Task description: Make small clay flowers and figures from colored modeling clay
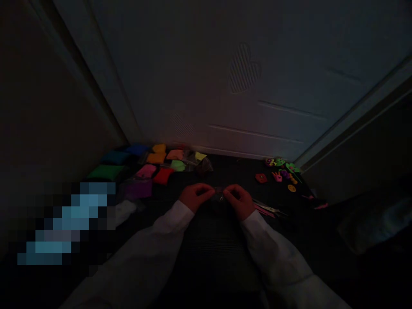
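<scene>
Appears to be at a two-handed handling step: holds a small, seemingly clear item (219, 196) over the dark counter (209, 244), at centre, clamped on opposite edges between the fingers of left hand (195, 196) and right hand (240, 201). Probably calls next for a steady pinch on both edges. Reaches forward with both forearms (157, 240), angled inward, between coloured packs (156, 158) at far left and small figures (277, 177) at far right.
</scene>
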{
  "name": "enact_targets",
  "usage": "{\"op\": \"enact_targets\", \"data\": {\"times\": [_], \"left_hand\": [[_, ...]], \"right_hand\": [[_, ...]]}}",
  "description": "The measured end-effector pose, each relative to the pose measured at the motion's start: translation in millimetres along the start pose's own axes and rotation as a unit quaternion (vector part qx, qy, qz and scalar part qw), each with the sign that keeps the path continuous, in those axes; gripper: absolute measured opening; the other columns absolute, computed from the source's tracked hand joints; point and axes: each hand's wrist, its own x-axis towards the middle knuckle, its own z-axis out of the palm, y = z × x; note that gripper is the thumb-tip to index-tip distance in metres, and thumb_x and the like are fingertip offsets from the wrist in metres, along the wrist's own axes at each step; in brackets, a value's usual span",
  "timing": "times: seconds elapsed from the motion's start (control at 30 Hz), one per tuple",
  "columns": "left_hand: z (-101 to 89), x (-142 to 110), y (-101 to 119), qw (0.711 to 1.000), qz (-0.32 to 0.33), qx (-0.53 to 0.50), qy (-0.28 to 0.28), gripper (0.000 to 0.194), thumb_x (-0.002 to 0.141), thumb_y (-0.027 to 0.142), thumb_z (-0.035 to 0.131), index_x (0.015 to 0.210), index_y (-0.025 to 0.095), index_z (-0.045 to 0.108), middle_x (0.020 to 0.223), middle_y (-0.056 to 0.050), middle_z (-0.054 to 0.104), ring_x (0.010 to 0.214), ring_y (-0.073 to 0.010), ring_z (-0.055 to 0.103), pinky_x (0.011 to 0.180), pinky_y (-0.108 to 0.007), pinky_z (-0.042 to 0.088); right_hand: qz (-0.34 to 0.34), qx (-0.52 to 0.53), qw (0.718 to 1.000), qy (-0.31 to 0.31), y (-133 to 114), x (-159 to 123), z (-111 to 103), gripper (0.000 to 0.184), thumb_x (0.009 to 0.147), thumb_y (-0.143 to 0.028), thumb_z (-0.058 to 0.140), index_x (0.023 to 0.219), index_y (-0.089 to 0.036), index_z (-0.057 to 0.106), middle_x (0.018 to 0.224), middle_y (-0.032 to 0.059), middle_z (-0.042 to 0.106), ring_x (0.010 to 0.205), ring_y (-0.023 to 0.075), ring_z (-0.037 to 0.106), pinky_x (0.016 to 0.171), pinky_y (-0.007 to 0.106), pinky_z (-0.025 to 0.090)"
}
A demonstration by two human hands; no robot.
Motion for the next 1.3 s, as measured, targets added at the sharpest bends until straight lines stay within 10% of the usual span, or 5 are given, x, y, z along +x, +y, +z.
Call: {"op": "enact_targets", "data": {"times": [0.63,1.3], "left_hand": [[0.1,3,-6,0.999,-0.011,-0.016,0.042,0.021,0.060,0.042,0.057,0.063,0.022,0.062,0.066,0.000,0.065,0.069,-0.0202,0.060,0.068,-0.030,0.045],[-15.0,16,-15,0.997,-0.032,0.067,-0.033,0.033,0.053,0.051,0.059,0.069,0.023,0.067,0.076,-0.001,0.069,0.078,-0.0230,0.062,0.072,-0.028,0.049]], "right_hand": [[0.017,0.015,0.999,0.026,7,5,12,0.017,0.068,-0.034,0.055,0.067,-0.017,0.056,0.059,-0.0019,0.050,0.058,0.0111,0.046,0.056,0.024,0.038],[0.004,-0.028,0.999,0.042,16,6,18,0.021,0.067,-0.034,0.057,0.077,-0.017,0.063,0.068,0.0008,0.060,0.065,0.0127,0.053,0.060,0.023,0.040]]}}
